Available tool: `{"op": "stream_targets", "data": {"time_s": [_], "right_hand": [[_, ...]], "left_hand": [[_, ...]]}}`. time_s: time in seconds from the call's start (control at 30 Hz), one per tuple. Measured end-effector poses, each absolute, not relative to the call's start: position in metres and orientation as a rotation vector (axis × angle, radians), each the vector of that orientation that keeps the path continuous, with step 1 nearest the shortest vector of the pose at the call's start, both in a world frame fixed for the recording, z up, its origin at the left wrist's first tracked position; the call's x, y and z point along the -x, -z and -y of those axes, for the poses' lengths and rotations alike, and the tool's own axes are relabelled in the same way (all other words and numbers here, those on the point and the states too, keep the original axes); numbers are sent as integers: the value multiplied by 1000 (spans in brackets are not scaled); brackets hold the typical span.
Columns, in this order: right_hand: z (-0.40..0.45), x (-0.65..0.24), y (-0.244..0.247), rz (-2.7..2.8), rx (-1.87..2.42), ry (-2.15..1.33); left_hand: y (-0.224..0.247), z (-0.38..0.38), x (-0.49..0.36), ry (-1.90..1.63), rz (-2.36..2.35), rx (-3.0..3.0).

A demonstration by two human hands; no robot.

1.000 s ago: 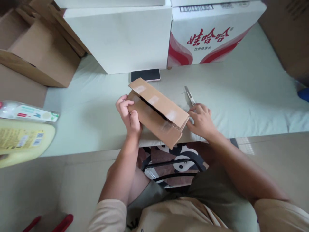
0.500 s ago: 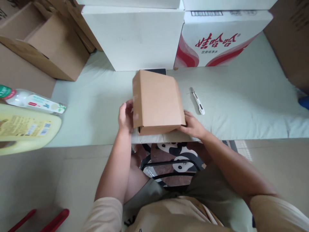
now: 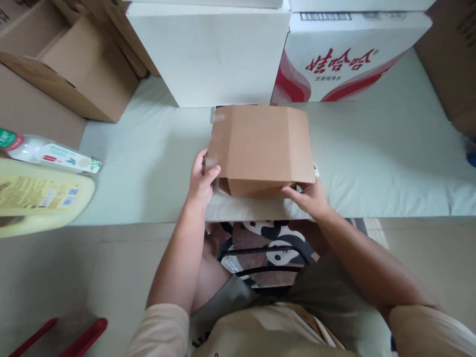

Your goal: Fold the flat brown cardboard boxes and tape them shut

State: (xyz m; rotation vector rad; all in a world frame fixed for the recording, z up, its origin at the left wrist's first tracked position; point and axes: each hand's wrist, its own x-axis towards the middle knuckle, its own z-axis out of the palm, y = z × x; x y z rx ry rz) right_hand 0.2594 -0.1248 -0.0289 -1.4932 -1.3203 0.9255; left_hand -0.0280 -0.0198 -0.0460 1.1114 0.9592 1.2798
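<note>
A brown cardboard box is over the pale green cloth near the front edge, its side flaps spread to left and right. My left hand grips the left flap, thumb on top and fingers behind it. At the lower right corner my right hand holds the box, its thumb at the front and the other fingers partly hidden under the flap. Only a small white end of the cutter shows beside the right flap. A dark flat object lies mostly hidden behind the box.
White cartons and a red-and-white carton stand at the back. Open brown boxes are at the left, above a clear bottle and a yellow jug. Red bars show at lower left.
The box's flaps have spread outwards, and its right side now covers most of the cutter. My left thumb has come onto the left flap; my right hand has moved slightly right.
</note>
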Motion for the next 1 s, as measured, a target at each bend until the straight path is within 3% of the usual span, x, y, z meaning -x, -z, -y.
{"op": "stream_targets", "data": {"time_s": [0.67,1.0], "right_hand": [[116,-265,28,1159,1520,-951],[115,-270,33,951,1515,-786]], "left_hand": [[44,16,24,-1399,-1307,-1312],[46,8,28,-1316,-1225,-1269]]}}
